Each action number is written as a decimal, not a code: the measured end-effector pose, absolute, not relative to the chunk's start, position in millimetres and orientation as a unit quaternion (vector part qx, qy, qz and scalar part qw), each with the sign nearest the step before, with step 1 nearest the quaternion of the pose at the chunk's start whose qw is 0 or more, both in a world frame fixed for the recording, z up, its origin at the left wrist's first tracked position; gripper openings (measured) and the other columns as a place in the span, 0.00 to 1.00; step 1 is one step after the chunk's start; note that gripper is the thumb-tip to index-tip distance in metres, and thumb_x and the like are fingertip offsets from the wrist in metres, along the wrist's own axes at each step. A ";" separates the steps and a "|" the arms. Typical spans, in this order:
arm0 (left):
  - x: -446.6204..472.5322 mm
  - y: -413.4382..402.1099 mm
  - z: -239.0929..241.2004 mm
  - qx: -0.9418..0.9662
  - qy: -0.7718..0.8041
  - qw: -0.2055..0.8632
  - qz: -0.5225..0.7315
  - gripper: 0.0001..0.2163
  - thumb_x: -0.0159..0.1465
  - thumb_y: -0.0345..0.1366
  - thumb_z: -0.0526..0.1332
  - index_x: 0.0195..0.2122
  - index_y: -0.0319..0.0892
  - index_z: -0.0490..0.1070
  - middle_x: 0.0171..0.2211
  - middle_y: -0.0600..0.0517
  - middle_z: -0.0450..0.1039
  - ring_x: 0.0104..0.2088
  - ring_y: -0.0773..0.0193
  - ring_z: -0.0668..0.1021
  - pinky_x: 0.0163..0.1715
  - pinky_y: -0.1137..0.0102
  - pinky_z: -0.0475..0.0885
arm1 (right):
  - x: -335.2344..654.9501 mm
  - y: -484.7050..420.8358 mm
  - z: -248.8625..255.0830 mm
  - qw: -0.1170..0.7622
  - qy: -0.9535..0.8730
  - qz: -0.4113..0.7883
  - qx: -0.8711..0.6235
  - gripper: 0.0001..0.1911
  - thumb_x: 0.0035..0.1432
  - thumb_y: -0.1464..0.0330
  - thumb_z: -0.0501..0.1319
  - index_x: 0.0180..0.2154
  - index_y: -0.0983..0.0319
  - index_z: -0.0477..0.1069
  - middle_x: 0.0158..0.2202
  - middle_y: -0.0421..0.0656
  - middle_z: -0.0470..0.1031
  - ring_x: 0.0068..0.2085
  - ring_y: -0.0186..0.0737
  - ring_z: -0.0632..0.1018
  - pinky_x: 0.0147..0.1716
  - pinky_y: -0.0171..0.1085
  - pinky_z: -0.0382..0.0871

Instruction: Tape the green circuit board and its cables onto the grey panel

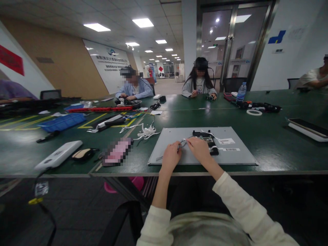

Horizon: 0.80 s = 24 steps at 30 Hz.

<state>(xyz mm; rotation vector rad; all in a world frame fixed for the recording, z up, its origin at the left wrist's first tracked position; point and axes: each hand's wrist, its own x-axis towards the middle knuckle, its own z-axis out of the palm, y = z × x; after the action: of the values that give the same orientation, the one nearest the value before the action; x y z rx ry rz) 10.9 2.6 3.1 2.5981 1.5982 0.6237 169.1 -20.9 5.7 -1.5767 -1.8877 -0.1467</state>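
A flat grey panel (179,133) lies on the table before me. On it sits a black bracket (214,150) with a small circuit board (207,138) in it, partly covered by my right hand. Between my hands runs a thin grey cable (182,143), one end trailing over the panel at the left. My left hand (171,154) is closed around the cable. Its other side is pinched in the fingertips of my right hand (199,149), just left of the bracket. White labels (226,141) and white strips lie on the panel's right part.
Left of the panel are a bundle of white ribbon (147,131), a pink phone (118,152), a mouse (83,153) and a white power strip (58,155). Further off stand a blue tray (63,122) and a water bottle (241,92). Two people sit across the table.
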 end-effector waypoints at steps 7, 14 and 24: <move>9.7 6.5 -0.3 0.841 0.492 0.019 0.224 0.11 0.62 0.29 0.54 0.45 0.43 0.67 0.41 0.48 0.75 0.42 0.57 0.74 0.43 0.67 0.66 | 167.9 -13.8 17.8 0.417 -0.686 -0.085 -0.591 0.18 0.67 0.67 0.47 0.47 0.59 0.74 0.41 0.47 0.78 0.42 0.39 0.77 0.44 0.35 0.66; 8.6 5.1 0.0 0.832 0.497 0.051 0.242 0.15 0.61 0.28 0.55 0.50 0.44 0.63 0.46 0.48 0.73 0.46 0.57 0.74 0.45 0.66 0.66 | 159.1 -23.3 6.1 0.260 -0.742 -0.027 -0.618 0.13 0.65 0.68 0.52 0.40 0.60 0.76 0.38 0.46 0.78 0.40 0.39 0.77 0.38 0.33 0.66; 8.5 9.4 -2.1 0.845 0.478 0.039 0.237 0.16 0.61 0.27 0.53 0.51 0.42 0.63 0.49 0.47 0.71 0.49 0.57 0.72 0.50 0.64 0.65 | 158.9 -24.6 3.0 0.247 -0.751 -0.024 -0.612 0.15 0.66 0.69 0.50 0.43 0.60 0.75 0.40 0.46 0.77 0.41 0.40 0.77 0.39 0.35 0.67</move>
<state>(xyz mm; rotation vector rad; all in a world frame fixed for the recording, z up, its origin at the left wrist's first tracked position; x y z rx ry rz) 8.5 9.4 -2.1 2.5901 1.4650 0.7251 158.9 -24.6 3.0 -1.6697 -2.0476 -0.0653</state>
